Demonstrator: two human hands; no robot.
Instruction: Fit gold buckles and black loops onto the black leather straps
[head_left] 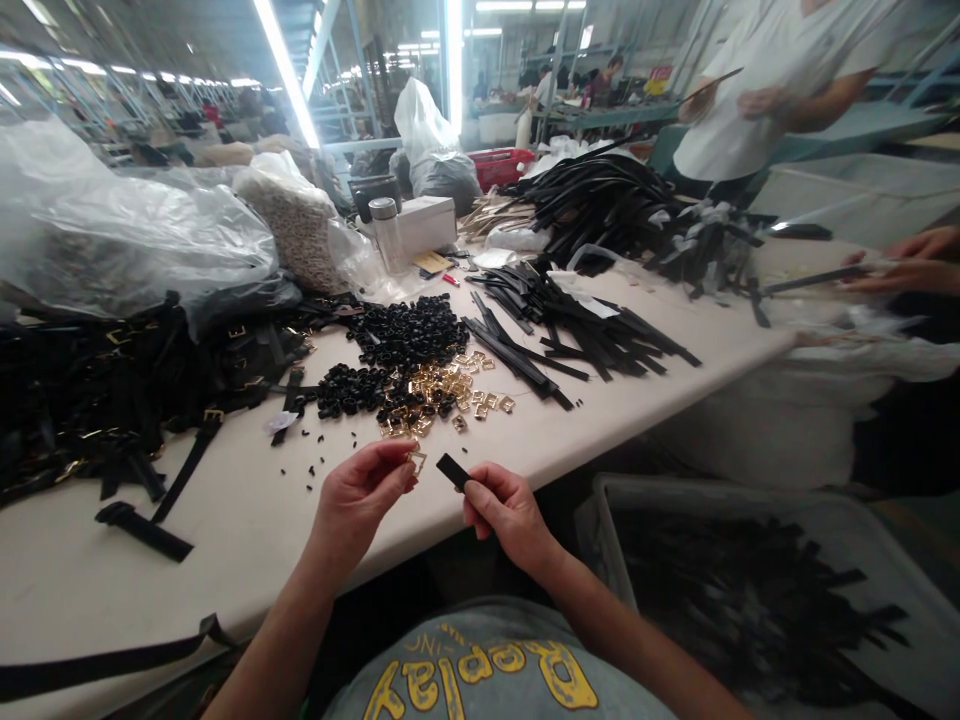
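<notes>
My left hand pinches a small gold buckle between thumb and fingers, just above the table's near edge. My right hand is closed around the end of a black strap, whose tip points toward the buckle with a small gap between them. Right behind my hands lies a heap of gold buckles mixed with black plastic loops. To their right sits a pile of black straps.
Finished black straps with buckles are heaped at the left, with clear plastic bags behind. A grey bin of straps stands right of my lap. Another person's hands hold a strap at the far right; a standing person is behind.
</notes>
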